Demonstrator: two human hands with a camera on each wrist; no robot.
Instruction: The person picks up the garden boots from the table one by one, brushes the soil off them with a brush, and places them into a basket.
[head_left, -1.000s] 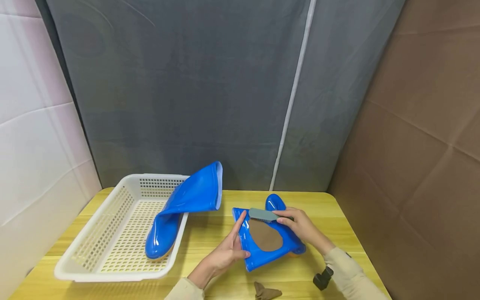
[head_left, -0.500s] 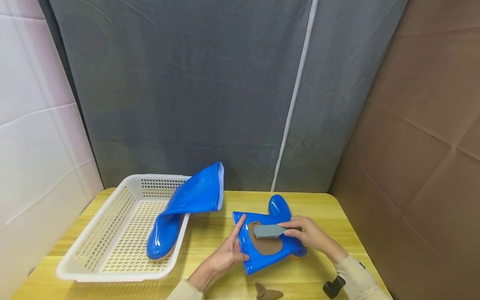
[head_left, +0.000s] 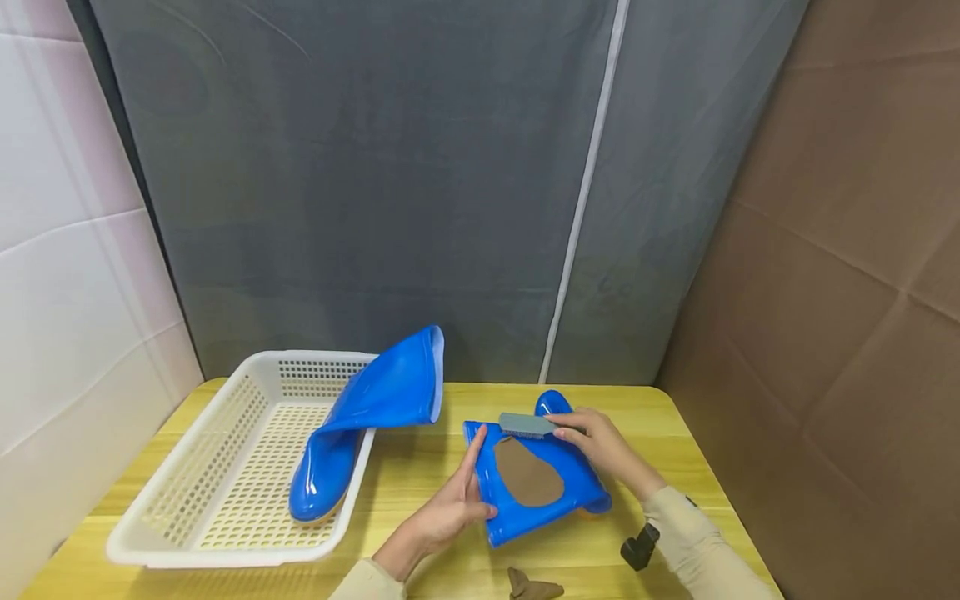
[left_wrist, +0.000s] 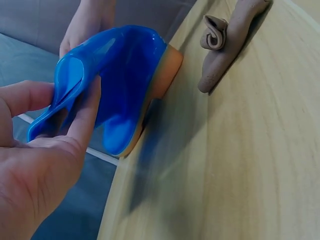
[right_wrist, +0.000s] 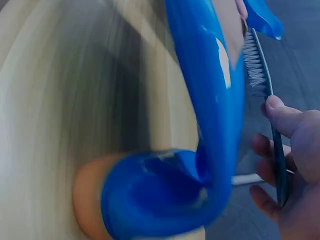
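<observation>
A glossy blue rubber boot point(head_left: 517, 521) with an orange sole lies folded over on the table, a brown patch point(head_left: 528, 473) on its shaft. My left hand point(head_left: 450, 507) grips the boot's opening; the left wrist view shows thumb and fingers around the rim, some fingertips hidden. In my right hand point(head_left: 596, 442) is a grey-green brush point(head_left: 525, 425), pinched by its handle. Its bristles point(right_wrist: 254, 65) face the shaft near the patch's upper edge; whether they touch it I cannot tell. The toe point(head_left: 552, 403) points toward the back.
A white plastic basket point(head_left: 225, 557) stands on the left of the wooden table point(head_left: 420, 467). Another blue boot point(head_left: 390, 379) leans over its right rim, shaft sticking out. A brown clay-like lump point(head_left: 534, 586) lies at the front edge. Grey curtain point(head_left: 375, 208) closes off the back.
The brush moved down across the brown patch, then back up to its upper edge. The patch's top outline looks slightly altered. My left hand stays on the boot's rim.
</observation>
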